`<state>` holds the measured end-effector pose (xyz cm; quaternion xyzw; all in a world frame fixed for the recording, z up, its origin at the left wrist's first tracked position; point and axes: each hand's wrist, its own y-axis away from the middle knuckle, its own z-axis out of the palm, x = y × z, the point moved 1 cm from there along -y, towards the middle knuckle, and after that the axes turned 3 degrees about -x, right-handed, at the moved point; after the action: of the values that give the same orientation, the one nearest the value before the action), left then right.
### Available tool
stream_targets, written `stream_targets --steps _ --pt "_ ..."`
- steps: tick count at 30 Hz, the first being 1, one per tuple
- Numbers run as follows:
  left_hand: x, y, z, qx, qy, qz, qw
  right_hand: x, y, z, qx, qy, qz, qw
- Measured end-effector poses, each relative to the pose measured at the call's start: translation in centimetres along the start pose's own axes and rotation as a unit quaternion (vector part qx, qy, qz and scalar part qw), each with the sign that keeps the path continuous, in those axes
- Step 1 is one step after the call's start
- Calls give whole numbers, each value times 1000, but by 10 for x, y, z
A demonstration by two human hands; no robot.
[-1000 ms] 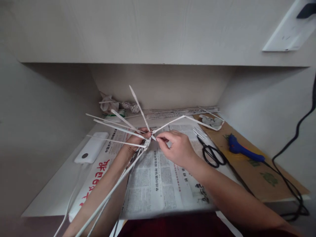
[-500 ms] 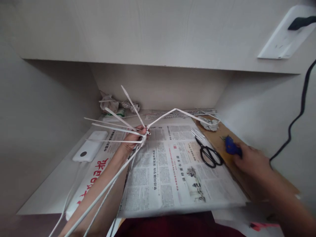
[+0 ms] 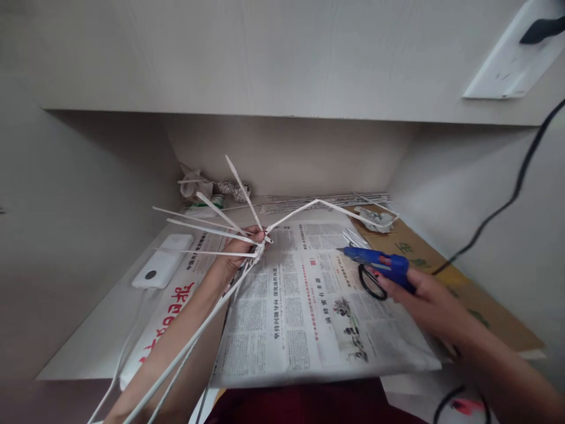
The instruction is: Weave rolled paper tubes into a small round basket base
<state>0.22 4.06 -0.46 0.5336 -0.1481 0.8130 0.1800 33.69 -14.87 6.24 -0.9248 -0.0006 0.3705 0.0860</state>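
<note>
Closed around the joint of a bundle of white rolled-paper sticks (image 3: 260,248) is my left hand (image 3: 243,242). The sticks fan out to the left and back; one bent stick (image 3: 289,213) reaches to the right, and long ones trail down over my forearm. My right hand (image 3: 412,291) grips a blue glue gun (image 3: 379,262), its nozzle pointing left toward the bundle but apart from it. Beneath the glue gun lie black-handled scissors (image 3: 369,285), partly covered by it. Newspaper (image 3: 291,330) spreads under both hands.
White power bank (image 3: 163,259) with a cable lies at left. Several paper sticks (image 3: 309,203) rest along the back wall. Crumpled paper (image 3: 374,219) sits on cardboard (image 3: 441,277) at right. A black cord (image 3: 498,203) hangs from the wall socket (image 3: 507,65).
My right hand has lifted the glue gun from the cardboard and brought it left over the scissors, nozzle now turned left. My left hand and the paper sticks have barely moved.
</note>
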Motion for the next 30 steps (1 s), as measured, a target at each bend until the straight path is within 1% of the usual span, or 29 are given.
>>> stream_targets --steps 1,2,4,8,13,16,21,30 --pt "-1 0 0 2 -5 -2 1000 -12 -1 8 -43 -23 -11 999" --pt "-2 0 1 3 -8 -3 1000 -23 -2 15 -60 -36 -33 997" --pt "-3 0 2 4 -6 -7 1000 -40 -7 28 -72 -29 -77 994" --pt "-4 0 5 5 10 -16 1000 -60 -13 44 -68 9 -135 989" --pt "-4 -1 6 -1 23 -13 1000 -71 -16 49 -40 6 -185 982" --pt "-5 -2 7 9 29 -16 999 -75 -15 49 -32 8 -195 980" --pt "-4 -1 10 -7 34 -24 999 -79 -15 50 -43 20 -194 980" --pt "-4 -1 12 -5 27 -20 999 -85 -18 55 -63 6 -187 980"
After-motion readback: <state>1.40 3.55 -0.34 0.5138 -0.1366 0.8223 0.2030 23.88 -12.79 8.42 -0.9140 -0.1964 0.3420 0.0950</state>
